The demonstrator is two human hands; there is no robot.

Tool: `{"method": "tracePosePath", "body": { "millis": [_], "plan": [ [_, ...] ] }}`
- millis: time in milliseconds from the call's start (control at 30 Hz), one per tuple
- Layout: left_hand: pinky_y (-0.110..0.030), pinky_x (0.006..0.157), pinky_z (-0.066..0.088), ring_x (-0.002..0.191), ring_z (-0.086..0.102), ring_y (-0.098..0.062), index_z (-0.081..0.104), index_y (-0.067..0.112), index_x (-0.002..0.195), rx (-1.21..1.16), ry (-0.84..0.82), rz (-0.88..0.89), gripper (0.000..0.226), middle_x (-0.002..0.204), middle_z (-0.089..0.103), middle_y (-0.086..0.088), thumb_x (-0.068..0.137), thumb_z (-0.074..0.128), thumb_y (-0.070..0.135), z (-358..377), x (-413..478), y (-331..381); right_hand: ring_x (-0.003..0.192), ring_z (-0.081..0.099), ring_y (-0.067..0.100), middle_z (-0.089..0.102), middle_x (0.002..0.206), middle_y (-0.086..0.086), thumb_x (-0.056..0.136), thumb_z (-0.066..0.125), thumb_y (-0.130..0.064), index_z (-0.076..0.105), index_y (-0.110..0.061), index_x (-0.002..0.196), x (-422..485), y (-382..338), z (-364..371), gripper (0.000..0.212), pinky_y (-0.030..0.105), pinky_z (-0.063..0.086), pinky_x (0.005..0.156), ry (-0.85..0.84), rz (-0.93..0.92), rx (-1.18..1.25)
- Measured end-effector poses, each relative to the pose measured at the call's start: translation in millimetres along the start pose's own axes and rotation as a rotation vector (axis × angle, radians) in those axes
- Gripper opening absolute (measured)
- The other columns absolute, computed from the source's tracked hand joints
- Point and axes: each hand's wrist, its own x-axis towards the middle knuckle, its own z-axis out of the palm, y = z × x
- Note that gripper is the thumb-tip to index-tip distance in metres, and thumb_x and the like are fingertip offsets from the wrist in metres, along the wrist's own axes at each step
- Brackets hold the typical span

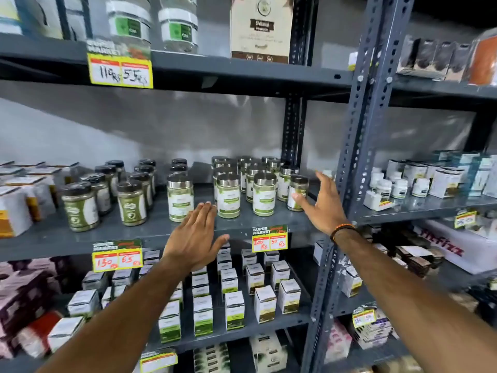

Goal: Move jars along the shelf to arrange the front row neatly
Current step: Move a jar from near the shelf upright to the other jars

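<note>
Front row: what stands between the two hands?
Head view: two silver-lidded green-label jars between left hand and right hand, which touches a third.

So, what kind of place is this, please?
Most likely a supermarket aisle: a metal shelf carries rows of labelled jars, and a price tag printed "Super Market" gives prices in Rs.

Grey steel shelving against grey wall

Middle shelf count: 4 silver-lidded jars in front row, further ones stacked behind, total unclear. 2 black-lidded jars in front, more behind. 2 price tags on that shelf's edge. 2 hands in view.
</note>
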Motion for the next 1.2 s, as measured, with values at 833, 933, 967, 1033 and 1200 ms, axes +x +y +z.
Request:
{"method": "tracePosePath", "body": {
  "millis": [833, 933, 967, 1033, 1200],
  "plan": [
    [-0.042, 0.123, 0.025, 0.147, 0.036, -0.029, 0.034, 0.006, 0.155, 0.041, -0.019, -0.034, 0.066, 0.159, 0.041, -0.015, 0.104, 0.019, 0.045, 37.8, 11.6, -8.0, 0.109, 0.066, 0.029, 0.070, 0.120, 0.010, 0.087, 0.078, -0.030, 0.051, -0.007, 0.130, 33.7, 44.8, 59.1, 0.056, 0.032, 0.048, 0.089, 0.050, 0.302, 0.082],
    [-0.042, 0.121, 0.027, 0.146, 0.037, -0.027, 0.034, 0.009, 0.154, -0.034, -0.010, -0.024, 0.063, 0.159, 0.042, -0.013, 0.104, 0.022, 0.045, 26.9, 7.1, -7.3, 0.106, 0.066, 0.026, 0.070, 0.119, 0.008, 0.087, 0.079, -0.031, 0.049, -0.009, 0.132, 23.0, 32.7, 50.0, 0.059, 0.034, 0.050, 0.089, 0.091, 0.285, 0.117],
    [-0.042, 0.120, 0.028, 0.146, 0.037, -0.028, 0.034, 0.009, 0.154, -0.052, 0.002, -0.019, 0.062, 0.158, 0.042, -0.013, 0.104, 0.023, 0.045, 22.1, 2.8, -6.6, 0.107, 0.066, 0.025, 0.069, 0.121, 0.006, 0.087, 0.079, -0.032, 0.048, -0.010, 0.134, 19.6, 26.6, 46.4, 0.061, 0.036, 0.052, 0.091, 0.093, 0.272, 0.127],
    [-0.043, 0.119, 0.030, 0.146, 0.036, -0.028, 0.035, 0.009, 0.153, -0.059, 0.018, -0.005, 0.062, 0.158, 0.042, -0.013, 0.104, 0.024, 0.045, 12.3, -7.2, -6.5, 0.108, 0.066, 0.022, 0.068, 0.125, 0.004, 0.085, 0.080, -0.034, 0.048, -0.012, 0.136, 13.3, 11.7, 39.7, 0.064, 0.041, 0.053, 0.095, 0.090, 0.242, 0.156],
    [-0.043, 0.121, 0.026, 0.148, 0.034, -0.028, 0.031, 0.010, 0.155, -0.042, 0.037, -0.019, 0.062, 0.161, 0.038, -0.013, 0.105, 0.022, 0.046, -22.1, -38.3, -23.5, 0.101, 0.068, 0.013, 0.069, 0.116, -0.006, 0.078, 0.083, -0.044, 0.052, -0.017, 0.134, -14.7, -44.2, 37.3, 0.070, 0.029, 0.056, 0.087, 0.078, 0.175, 0.243]
  ]
}}
